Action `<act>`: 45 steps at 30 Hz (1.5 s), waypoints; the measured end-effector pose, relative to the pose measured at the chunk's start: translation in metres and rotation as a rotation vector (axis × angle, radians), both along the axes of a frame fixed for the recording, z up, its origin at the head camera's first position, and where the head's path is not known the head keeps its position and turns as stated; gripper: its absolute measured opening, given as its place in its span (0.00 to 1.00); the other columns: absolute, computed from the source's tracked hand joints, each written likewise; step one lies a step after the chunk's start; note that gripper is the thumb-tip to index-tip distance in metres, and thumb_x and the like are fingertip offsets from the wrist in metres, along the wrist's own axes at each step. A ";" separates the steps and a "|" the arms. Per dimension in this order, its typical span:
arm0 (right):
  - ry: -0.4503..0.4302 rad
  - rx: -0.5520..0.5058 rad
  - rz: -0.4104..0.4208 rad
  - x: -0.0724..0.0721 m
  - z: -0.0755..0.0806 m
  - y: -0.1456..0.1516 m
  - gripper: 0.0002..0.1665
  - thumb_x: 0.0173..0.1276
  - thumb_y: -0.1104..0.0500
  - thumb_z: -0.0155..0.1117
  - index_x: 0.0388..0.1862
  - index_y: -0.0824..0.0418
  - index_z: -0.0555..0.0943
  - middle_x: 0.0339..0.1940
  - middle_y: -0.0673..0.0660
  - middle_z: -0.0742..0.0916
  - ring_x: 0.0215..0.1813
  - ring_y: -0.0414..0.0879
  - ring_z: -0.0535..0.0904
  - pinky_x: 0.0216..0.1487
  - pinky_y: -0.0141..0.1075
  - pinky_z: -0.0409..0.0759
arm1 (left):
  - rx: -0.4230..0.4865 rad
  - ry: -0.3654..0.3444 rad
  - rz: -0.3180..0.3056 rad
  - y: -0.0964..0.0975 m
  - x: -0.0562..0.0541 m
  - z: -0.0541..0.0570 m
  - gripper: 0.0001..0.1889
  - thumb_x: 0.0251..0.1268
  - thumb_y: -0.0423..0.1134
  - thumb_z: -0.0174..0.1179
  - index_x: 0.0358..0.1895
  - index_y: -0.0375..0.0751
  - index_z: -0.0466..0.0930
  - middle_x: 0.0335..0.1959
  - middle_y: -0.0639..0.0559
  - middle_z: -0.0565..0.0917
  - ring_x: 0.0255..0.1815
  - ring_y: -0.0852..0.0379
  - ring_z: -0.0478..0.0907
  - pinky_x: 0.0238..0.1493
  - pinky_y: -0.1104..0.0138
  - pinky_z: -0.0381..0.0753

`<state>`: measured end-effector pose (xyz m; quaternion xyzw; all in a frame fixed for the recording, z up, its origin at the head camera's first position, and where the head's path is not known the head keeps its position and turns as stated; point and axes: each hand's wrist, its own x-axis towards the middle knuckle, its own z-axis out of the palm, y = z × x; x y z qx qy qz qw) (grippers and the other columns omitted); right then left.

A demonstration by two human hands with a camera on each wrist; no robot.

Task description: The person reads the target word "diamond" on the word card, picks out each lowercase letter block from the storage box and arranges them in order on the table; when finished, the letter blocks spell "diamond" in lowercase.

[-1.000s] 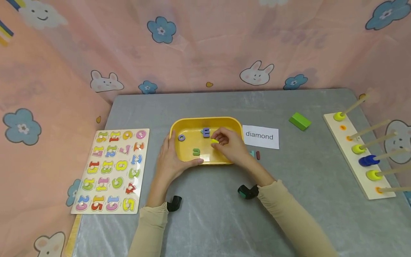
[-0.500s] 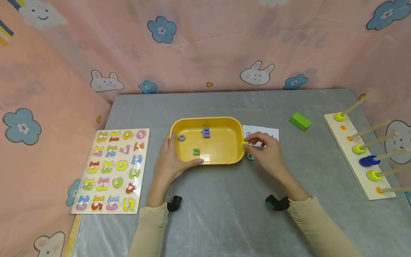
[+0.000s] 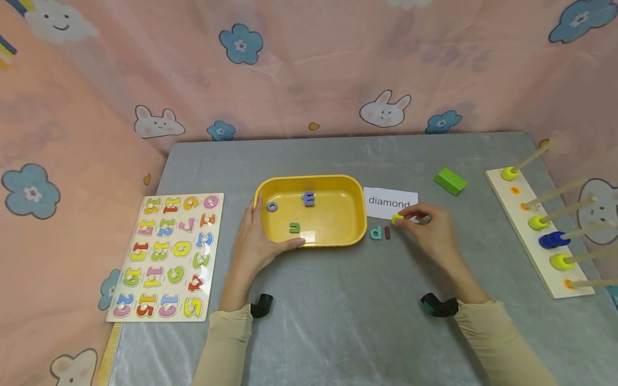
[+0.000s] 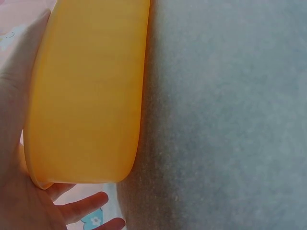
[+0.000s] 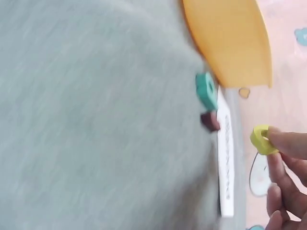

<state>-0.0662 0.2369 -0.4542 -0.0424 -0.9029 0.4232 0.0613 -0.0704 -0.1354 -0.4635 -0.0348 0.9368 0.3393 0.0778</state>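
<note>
My left hand (image 3: 256, 238) holds the yellow tray (image 3: 338, 214) at its left end, fingers at the side and thumb along the front rim. In the left wrist view, the tray's wall (image 4: 91, 96) lies against the palm. Between thumb and fingertips, my right hand (image 3: 432, 230) pinches a small yellow toy letter (image 5: 261, 140), raised near the front right of the word card (image 3: 386, 201) reading "diamond"; which letter it is, I cannot tell. Below the card lie a teal letter d (image 3: 376, 232) and a dark red, bar-like letter (image 3: 387, 232).
Inside the tray are a purple ring-shaped letter (image 3: 272, 206), a purple letter (image 3: 309, 199) and a green n (image 3: 294, 228). A number puzzle board (image 3: 166, 257) lies left. A green block (image 3: 450, 181) and a pegged board (image 3: 541, 236) with rings stand right.
My right hand has lifted the yellow letter out of the tray and carried it right, past the rim to beside the card. The left hand stays on the tray.
</note>
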 end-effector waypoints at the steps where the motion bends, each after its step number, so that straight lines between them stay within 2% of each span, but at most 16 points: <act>1: -0.006 0.011 -0.001 0.000 -0.001 0.003 0.07 0.62 0.66 0.80 0.39 0.66 0.91 0.35 0.64 0.91 0.39 0.46 0.77 0.39 0.25 0.67 | 0.001 -0.003 0.001 0.000 0.000 0.000 0.77 0.38 0.74 0.80 0.89 0.57 0.37 0.88 0.46 0.49 0.84 0.40 0.57 0.81 0.40 0.62; 4: -0.052 0.056 0.005 0.002 -0.004 0.008 0.09 0.62 0.65 0.81 0.39 0.67 0.90 0.32 0.64 0.92 0.32 0.37 0.77 0.34 0.23 0.69 | 0.003 -0.008 0.003 0.000 0.001 0.001 0.77 0.38 0.74 0.80 0.89 0.57 0.37 0.88 0.46 0.49 0.84 0.40 0.57 0.81 0.40 0.62; 6: -0.088 0.081 0.013 0.003 -0.007 0.010 0.09 0.62 0.64 0.81 0.38 0.67 0.90 0.31 0.63 0.92 0.29 0.35 0.77 0.32 0.24 0.70 | 0.008 -0.006 0.004 0.000 0.001 0.002 0.77 0.38 0.74 0.80 0.89 0.56 0.37 0.88 0.46 0.49 0.84 0.40 0.57 0.81 0.40 0.62; 10: -0.145 0.128 0.025 0.003 -0.011 0.008 0.10 0.64 0.62 0.81 0.36 0.66 0.89 0.31 0.62 0.91 0.30 0.39 0.77 0.30 0.27 0.71 | 0.011 0.000 0.002 0.000 0.000 0.002 0.77 0.38 0.73 0.80 0.89 0.56 0.38 0.88 0.45 0.50 0.84 0.40 0.57 0.81 0.40 0.62; 17: -0.185 0.149 0.034 0.003 -0.012 0.007 0.08 0.64 0.62 0.80 0.35 0.67 0.89 0.29 0.61 0.91 0.29 0.44 0.78 0.32 0.33 0.71 | 0.014 -0.007 -0.002 0.000 0.000 0.002 0.77 0.38 0.73 0.80 0.89 0.56 0.38 0.88 0.45 0.50 0.83 0.39 0.58 0.81 0.40 0.62; 23: -0.137 0.204 0.017 0.006 -0.012 0.002 0.09 0.62 0.64 0.79 0.38 0.66 0.88 0.35 0.65 0.90 0.36 0.55 0.80 0.38 0.43 0.72 | 0.008 -0.006 -0.003 0.000 0.000 0.001 0.77 0.39 0.73 0.80 0.89 0.55 0.38 0.88 0.45 0.51 0.83 0.39 0.59 0.80 0.40 0.63; 26: -0.093 0.226 0.008 0.007 -0.007 -0.007 0.11 0.61 0.67 0.78 0.41 0.67 0.86 0.41 0.68 0.89 0.44 0.62 0.80 0.45 0.51 0.75 | 0.011 -0.006 -0.002 0.000 0.000 0.001 0.77 0.39 0.73 0.80 0.89 0.55 0.39 0.88 0.45 0.50 0.83 0.39 0.58 0.80 0.40 0.63; 29: -0.045 0.201 0.015 0.005 0.000 -0.021 0.12 0.63 0.67 0.75 0.44 0.67 0.84 0.44 0.68 0.88 0.50 0.64 0.79 0.52 0.56 0.74 | 0.010 -0.001 -0.001 0.000 0.000 0.001 0.77 0.38 0.73 0.81 0.89 0.55 0.39 0.88 0.45 0.51 0.83 0.39 0.58 0.80 0.40 0.63; 32: 0.024 0.136 0.064 0.001 0.007 -0.039 0.10 0.66 0.67 0.73 0.45 0.67 0.84 0.46 0.67 0.87 0.52 0.64 0.78 0.54 0.54 0.75 | 0.010 0.005 -0.003 0.000 0.000 0.001 0.77 0.38 0.73 0.81 0.89 0.55 0.39 0.88 0.45 0.51 0.83 0.40 0.58 0.80 0.41 0.63; 35: 0.071 0.067 0.168 -0.002 0.013 -0.059 0.10 0.68 0.67 0.73 0.47 0.67 0.84 0.47 0.66 0.86 0.53 0.62 0.78 0.54 0.52 0.78 | 0.008 0.005 -0.002 0.000 0.000 0.001 0.77 0.38 0.73 0.81 0.89 0.54 0.39 0.88 0.46 0.51 0.83 0.40 0.59 0.80 0.41 0.64; 40: 0.045 0.028 0.362 -0.010 0.018 -0.091 0.18 0.68 0.68 0.74 0.55 0.67 0.82 0.55 0.64 0.84 0.57 0.61 0.79 0.57 0.53 0.82 | 0.002 -0.001 -0.001 0.000 0.001 0.001 0.77 0.38 0.74 0.80 0.89 0.54 0.39 0.88 0.45 0.51 0.83 0.39 0.59 0.80 0.41 0.64; 45: 0.020 0.080 0.448 -0.027 0.010 -0.117 0.24 0.68 0.66 0.75 0.62 0.65 0.82 0.62 0.62 0.84 0.61 0.59 0.82 0.64 0.52 0.83 | -0.003 -0.002 0.003 0.000 0.000 0.001 0.77 0.38 0.75 0.80 0.89 0.54 0.39 0.88 0.46 0.51 0.83 0.39 0.59 0.80 0.41 0.65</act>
